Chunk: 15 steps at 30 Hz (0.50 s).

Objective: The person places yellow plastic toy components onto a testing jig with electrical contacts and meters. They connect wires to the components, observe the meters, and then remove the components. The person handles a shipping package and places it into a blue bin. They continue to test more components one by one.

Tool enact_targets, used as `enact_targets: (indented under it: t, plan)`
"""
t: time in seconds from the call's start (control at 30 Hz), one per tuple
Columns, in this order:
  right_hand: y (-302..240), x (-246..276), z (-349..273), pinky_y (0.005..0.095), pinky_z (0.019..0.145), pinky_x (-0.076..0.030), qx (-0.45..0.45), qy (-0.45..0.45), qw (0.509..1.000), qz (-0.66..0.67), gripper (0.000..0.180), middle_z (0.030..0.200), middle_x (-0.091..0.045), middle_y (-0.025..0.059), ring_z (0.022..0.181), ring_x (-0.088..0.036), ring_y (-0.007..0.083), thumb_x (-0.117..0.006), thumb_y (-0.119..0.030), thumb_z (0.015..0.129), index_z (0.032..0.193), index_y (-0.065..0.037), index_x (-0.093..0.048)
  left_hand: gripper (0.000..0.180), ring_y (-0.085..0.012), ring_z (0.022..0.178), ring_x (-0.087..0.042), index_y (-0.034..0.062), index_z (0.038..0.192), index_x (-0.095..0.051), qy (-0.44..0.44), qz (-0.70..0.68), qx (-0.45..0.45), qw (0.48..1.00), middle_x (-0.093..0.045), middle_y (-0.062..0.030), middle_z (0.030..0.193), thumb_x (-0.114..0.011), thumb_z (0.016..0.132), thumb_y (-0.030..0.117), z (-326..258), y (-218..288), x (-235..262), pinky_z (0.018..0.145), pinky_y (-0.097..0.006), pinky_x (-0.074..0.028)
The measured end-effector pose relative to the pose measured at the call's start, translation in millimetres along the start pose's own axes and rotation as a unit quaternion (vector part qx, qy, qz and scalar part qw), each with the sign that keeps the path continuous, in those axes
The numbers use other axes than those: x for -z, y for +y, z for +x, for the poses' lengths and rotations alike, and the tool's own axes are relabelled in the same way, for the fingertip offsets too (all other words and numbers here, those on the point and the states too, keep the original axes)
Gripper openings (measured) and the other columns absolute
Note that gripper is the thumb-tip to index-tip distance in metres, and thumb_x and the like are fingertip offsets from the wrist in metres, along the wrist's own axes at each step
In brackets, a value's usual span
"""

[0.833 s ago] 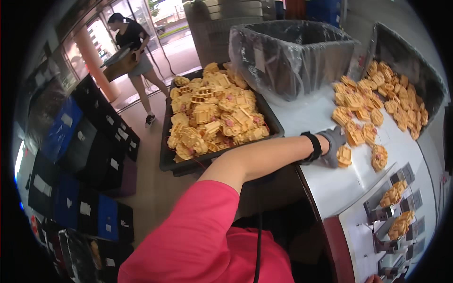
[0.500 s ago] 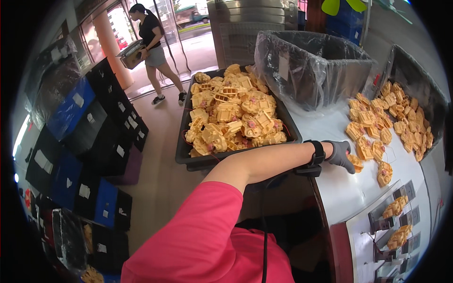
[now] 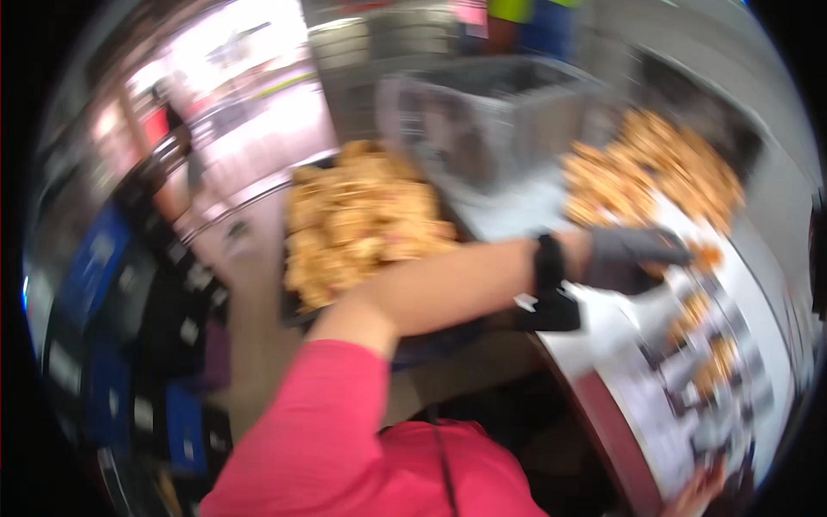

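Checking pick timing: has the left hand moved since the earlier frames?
Yes. The left hand has shifted off the loose waffle pile toward the person, nearer the row of filled pockets.

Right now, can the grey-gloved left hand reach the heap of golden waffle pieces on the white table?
Probably yes: the left hand lies beside the waffle pieces, nothing visibly between them.

Left of the grip, a dark tray heaped with golden waffles. Beyond it, a grey lined bin. Far left, blue and black crates line the floor; a distant person stands, blurred.
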State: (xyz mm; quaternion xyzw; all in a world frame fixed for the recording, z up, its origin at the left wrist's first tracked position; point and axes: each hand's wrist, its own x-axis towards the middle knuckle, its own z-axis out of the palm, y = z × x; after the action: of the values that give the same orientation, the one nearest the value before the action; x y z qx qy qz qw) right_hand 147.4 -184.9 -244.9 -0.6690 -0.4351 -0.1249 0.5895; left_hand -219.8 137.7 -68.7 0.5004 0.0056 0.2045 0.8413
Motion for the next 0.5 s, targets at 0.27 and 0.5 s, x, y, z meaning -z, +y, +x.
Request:
enact_targets:
  t: [0.27, 0.5]
  plan:
    - [-131.2, -30.0, -3.0, 0.0346, 0.093, -0.045, -0.075, -0.089, 0.993, -0.019, 0.036, 0.111, -0.061, 0.0133, 0.103, -0.060, 0.0244, -0.061, -0.004, 0.090, 0.124, 0.000, -0.051, 0.044, -0.0005, 0.074, -0.054, 0.0113, 0.127, -0.052, 0.073, 0.131, 0.132, 0.980, -0.058, 0.0046, 0.091, -0.071, 0.090, 0.027, 47.4, 3.8, -42.7, 0.061, -0.016, -0.043]
    - [-124.7, -14.4, 0.3, 0.0313, 0.090, -0.045, -0.111, -0.083, 0.987, 0.083, 0.038, 0.114, -0.059, 0.0096, 0.104, -0.059, 0.0192, -0.064, -0.007, 0.089, 0.124, -0.003, -0.052, 0.061, -0.0040, 0.067, -0.044, 0.0093, 0.139, -0.040, 0.030, 0.320, 0.196, 0.926, -0.055, 0.0013, 0.091, -0.073, 0.088, 0.016, 129.7, -7.2, -76.5, 0.057, -0.019, -0.039]
